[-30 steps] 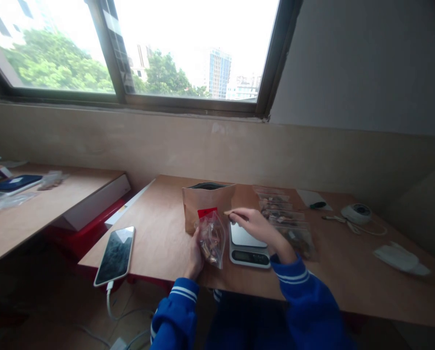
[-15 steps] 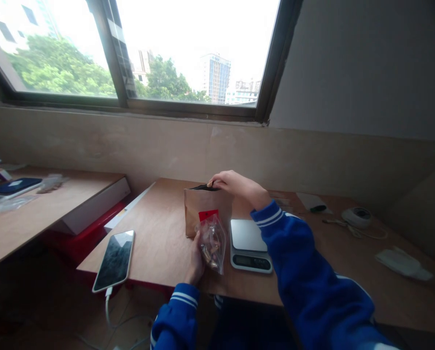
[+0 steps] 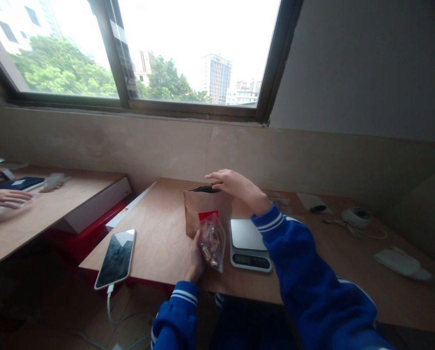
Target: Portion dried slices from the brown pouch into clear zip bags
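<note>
A brown paper bag [image 3: 191, 209] stands upright on the table with its dark mouth open at the top. In front of it, my left hand [image 3: 196, 255] grips a clear zip bag [image 3: 213, 240] with several small brownish and shiny pieces inside; their kind is too small to tell. My right hand [image 3: 235, 187] is over the right side of the paper bag's mouth, fingers stretched out and apart, with nothing seen in them. A red patch [image 3: 207, 215] shows between the two bags. Right of them lies a kitchen scale [image 3: 248, 236], partly behind my right sleeve.
A phone [image 3: 115, 257] with a charging cable lies at the table's left edge. To the right are a white round device [image 3: 356, 217] with a cord and a crumpled white bag [image 3: 403, 264]. Another person's hand [image 3: 8, 198] rests over the left table [image 3: 78, 194].
My right hand's fingers have opened and lifted slightly off the paper bag's rim. My left hand stays on the zip bag. Another person's hand has come in at the left.
</note>
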The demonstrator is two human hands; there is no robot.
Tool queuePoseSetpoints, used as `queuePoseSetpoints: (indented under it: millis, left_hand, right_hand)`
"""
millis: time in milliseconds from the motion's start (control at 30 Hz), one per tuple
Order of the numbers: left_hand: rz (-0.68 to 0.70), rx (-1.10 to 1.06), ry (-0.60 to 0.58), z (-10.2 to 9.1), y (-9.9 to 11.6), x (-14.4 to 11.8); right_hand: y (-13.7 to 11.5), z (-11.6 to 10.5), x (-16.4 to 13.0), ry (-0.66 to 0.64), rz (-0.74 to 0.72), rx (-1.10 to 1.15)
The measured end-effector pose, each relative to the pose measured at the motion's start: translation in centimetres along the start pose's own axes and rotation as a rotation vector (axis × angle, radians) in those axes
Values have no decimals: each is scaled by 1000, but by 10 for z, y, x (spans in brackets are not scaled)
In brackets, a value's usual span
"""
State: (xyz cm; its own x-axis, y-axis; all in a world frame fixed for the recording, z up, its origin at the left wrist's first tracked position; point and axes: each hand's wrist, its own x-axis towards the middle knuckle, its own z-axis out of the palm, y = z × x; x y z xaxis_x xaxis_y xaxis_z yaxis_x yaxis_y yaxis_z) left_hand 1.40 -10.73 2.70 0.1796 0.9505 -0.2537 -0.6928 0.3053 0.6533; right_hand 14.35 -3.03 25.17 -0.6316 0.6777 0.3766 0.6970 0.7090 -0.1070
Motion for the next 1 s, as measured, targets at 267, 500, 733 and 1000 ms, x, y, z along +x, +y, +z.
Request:
queuePoseSetpoints:
  millis: [267,500,733,1000]
  left_hand:
    - [10,21,62,1,1,1]
    - [87,-13,28,2,-3,2]
    - [345,-105,141,-3,-10,11]
    - [293,-23,83,-12,-15,19]
  right_hand:
    - [1,11,-26,298,-3,331]
    - [-40,69,-96,254,290,763]
    - [-50,128,-116,46,331,606]
    - [-50,134,-117,-134,221,469]
